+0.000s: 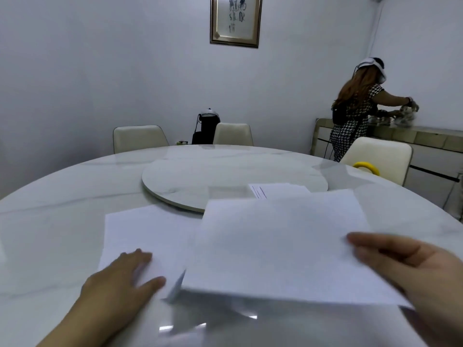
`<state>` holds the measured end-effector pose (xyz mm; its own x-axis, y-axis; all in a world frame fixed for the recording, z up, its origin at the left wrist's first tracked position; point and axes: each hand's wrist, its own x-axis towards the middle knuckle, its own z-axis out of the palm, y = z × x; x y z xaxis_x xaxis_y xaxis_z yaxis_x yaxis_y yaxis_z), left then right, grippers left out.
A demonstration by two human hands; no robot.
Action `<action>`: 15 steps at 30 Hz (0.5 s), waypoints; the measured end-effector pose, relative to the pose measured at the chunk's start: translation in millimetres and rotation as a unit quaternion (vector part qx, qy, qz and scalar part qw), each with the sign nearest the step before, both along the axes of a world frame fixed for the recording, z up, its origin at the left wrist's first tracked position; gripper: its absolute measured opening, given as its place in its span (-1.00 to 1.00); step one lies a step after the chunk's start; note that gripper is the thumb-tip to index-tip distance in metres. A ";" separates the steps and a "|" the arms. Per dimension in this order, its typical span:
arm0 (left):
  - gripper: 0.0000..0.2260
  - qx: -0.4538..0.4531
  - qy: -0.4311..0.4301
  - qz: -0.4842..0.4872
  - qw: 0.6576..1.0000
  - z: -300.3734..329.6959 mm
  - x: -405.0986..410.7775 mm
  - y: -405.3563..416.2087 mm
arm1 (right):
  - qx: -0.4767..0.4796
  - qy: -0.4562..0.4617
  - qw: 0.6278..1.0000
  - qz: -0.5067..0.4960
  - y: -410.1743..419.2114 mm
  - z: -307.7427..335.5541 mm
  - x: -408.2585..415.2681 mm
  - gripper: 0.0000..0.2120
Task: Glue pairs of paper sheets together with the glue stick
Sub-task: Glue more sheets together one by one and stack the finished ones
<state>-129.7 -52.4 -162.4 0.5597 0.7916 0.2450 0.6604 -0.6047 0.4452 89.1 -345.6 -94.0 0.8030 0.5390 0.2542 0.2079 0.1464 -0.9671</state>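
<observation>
Right hand (411, 266): pinches raised sheet (280, 246) at its right edge. Left hand (125, 279): fingers straight, flat on lying sheet (145, 234); bare table (50, 234) leftward.

light: dim, cool, even | glare: glossy table (75, 196) near edge | blur: hands, raised sheet (283, 246) | edges: wide-angle bowing

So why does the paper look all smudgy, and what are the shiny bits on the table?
Head view: the held sheet and both hands, left hand and right hand, are motion-blurred; the bright patches on the table near its front edge are glare; the wide lens bends the table's rim.
</observation>
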 end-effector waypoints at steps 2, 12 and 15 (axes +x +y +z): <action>-0.48 -0.007 0.029 -0.011 0.999 -4.2 3.7 0.2 | 0.015 0.007 1.000 0.009 -3.4 5.0 16.4 -0.61; -0.48 0.004 -0.097 -0.291 0.952 17.5 1.2 -31.5 | -0.050 0.044 0.997 0.035 -4.1 -13.8 29.7 -0.55; -0.39 -0.016 0.063 -0.423 0.904 21.4 8.1 -45.2 | -0.088 0.056 0.993 0.048 -15.7 -23.6 36.8 -0.59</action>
